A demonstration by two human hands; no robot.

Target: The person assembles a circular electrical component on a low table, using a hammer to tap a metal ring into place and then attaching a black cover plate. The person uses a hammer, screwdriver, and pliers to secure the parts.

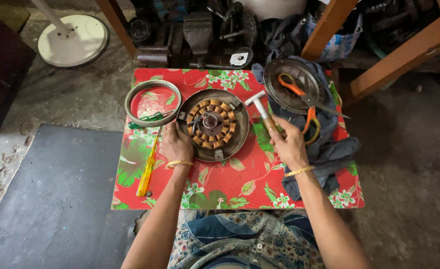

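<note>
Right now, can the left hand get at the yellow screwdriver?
Probably yes. The left hand rests on the rim of the motor pan, and the yellow screwdriver lies beside it on the red cloth with nothing between them.
</note>
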